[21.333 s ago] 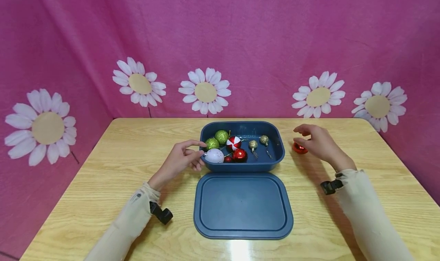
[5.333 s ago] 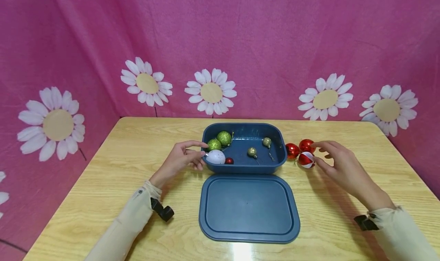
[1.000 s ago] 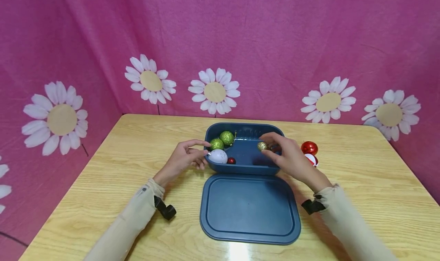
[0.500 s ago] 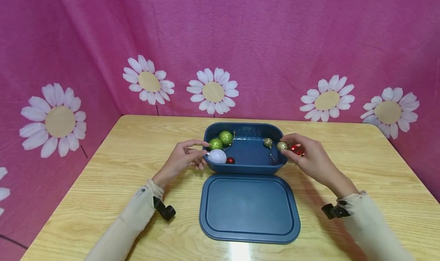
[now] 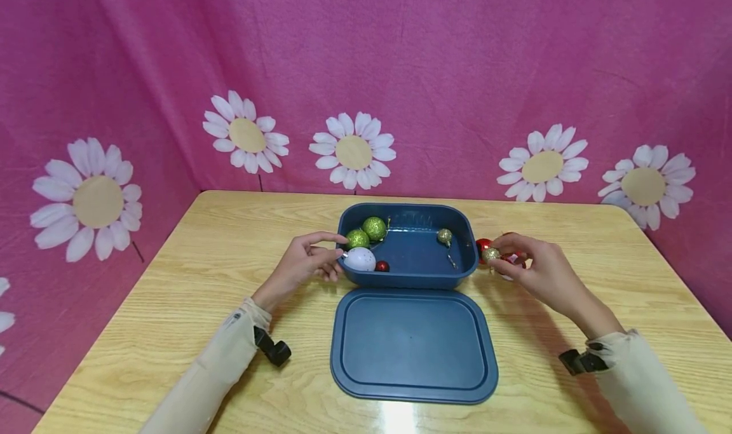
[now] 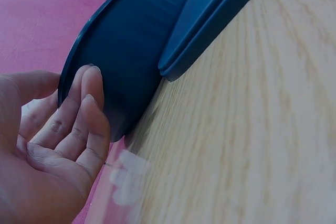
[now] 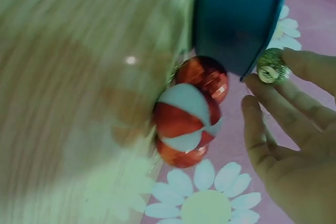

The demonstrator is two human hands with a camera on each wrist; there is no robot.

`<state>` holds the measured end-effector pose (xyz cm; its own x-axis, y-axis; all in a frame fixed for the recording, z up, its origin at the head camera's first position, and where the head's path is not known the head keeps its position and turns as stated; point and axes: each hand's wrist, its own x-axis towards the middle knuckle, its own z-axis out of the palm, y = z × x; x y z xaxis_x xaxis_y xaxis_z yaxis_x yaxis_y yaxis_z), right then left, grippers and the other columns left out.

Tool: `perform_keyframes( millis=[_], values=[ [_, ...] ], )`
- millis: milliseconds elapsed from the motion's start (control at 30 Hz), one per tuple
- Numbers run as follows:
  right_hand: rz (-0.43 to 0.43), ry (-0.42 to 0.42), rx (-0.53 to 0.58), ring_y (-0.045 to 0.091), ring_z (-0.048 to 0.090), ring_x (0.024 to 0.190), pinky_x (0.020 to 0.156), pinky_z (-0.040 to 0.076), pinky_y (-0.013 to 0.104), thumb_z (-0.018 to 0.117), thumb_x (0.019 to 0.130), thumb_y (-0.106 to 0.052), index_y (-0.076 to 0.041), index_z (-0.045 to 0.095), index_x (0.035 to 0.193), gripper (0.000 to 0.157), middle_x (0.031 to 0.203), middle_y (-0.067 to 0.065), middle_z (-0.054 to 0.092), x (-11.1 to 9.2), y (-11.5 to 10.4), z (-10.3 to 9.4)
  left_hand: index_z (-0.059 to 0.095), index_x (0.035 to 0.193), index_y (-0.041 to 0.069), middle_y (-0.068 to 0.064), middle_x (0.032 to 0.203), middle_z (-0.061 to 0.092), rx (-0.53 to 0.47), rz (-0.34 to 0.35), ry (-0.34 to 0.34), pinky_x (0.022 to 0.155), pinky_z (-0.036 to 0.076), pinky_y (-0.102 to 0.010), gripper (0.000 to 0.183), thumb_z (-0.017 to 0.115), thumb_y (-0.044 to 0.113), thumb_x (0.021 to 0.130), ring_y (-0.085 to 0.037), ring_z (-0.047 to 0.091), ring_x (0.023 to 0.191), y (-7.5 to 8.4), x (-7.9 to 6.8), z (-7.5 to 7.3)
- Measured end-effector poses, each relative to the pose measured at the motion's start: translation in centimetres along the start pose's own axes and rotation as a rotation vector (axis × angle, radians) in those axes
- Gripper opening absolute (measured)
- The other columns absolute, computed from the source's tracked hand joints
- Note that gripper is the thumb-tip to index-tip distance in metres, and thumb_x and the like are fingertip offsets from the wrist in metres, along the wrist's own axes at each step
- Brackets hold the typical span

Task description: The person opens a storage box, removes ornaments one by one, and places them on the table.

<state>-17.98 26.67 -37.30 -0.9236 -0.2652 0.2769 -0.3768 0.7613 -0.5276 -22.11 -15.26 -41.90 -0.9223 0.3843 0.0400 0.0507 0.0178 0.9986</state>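
Observation:
A blue box point(image 5: 408, 281) stands on the table, its left rim held by my left hand point(image 5: 303, 265). In the left wrist view, thumb and index finger reach over the rim and the other fingers curl along the outer wall. My right hand point(image 5: 540, 272) pinches a small gold glitter bauble point(image 7: 272, 66) between thumb and fingertips, just right of the box. Below it on the table sit red baubles point(image 7: 205, 74) and a red-and-white striped bauble point(image 7: 181, 111). Inside the box are green glitter baubles point(image 5: 374, 229), a white speckled bauble point(image 5: 360, 260), a small red bauble point(image 5: 382, 266) and another gold bauble point(image 5: 444, 236).
A flat blue lid point(image 5: 414, 345) lies on the wooden table point(image 5: 229, 230) directly in front of the box. Behind and to the left hangs a pink curtain point(image 5: 434, 84) printed with white daisies.
Striped and red baubles have left the box for the table on its right. In the last second my right hand has carried one gold bauble out over the right rim. The left hand stays put.

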Motion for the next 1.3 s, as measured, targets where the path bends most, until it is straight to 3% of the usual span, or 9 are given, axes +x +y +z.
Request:
perform_keyframes(
  millis=[300,500,867,1300],
  values=[
    [-0.052,-0.071,-0.107,0.026,0.055,0.086,0.068,0.049,0.035,0.082,0.079,-0.004,-0.003,0.071,0.101,0.025,0.094,0.010,0.066,-0.2,1.0,0.9,0.063,0.127,0.001,-0.033,0.085,0.068,-0.011,-0.008,-0.001,0.060,0.060,-0.033,0.032,0.065,0.013,0.098,-0.019,0.067,0.060,-0.1,-0.1,-0.1],
    [-0.099,-0.065,-0.107,0.026,0.054,0.091,0.070,0.057,0.040,0.082,0.077,0.000,-0.003,0.073,0.096,0.022,0.092,0.009,0.063,-0.2,1.3,1.8,0.063,0.127,0.002,-0.032,0.085,0.068,-0.005,0.000,0.000,0.060,0.060,-0.033,0.032,0.065,0.014,0.098,-0.020,0.067,0.060,-0.1,-0.1,0.0],
    [-0.162,-0.048,-0.172,0.024,0.049,0.090,0.075,0.052,0.042,0.081,0.074,0.004,-0.003,0.074,0.093,0.021,0.088,0.006,0.065,0.0,1.7,2.3,0.063,0.128,0.002,-0.035,0.086,0.067,-0.023,0.000,-0.005,0.061,0.060,-0.035,0.032,0.065,0.013,0.098,-0.021,0.067,0.061,-0.1,-0.1,0.0],
    [-0.174,-0.003,-0.102,0.024,0.055,0.083,0.066,0.052,0.037,0.077,0.078,0.006,-0.004,0.075,0.096,0.020,0.090,0.008,0.068,-0.2,1.4,1.6,0.062,0.129,0.002,-0.035,0.085,0.067,-0.029,-0.013,0.000,0.061,0.060,-0.033,0.033,0.064,0.012,0.098,-0.020,0.067,0.060,-0.1,-0.2,0.1]
  ],
)
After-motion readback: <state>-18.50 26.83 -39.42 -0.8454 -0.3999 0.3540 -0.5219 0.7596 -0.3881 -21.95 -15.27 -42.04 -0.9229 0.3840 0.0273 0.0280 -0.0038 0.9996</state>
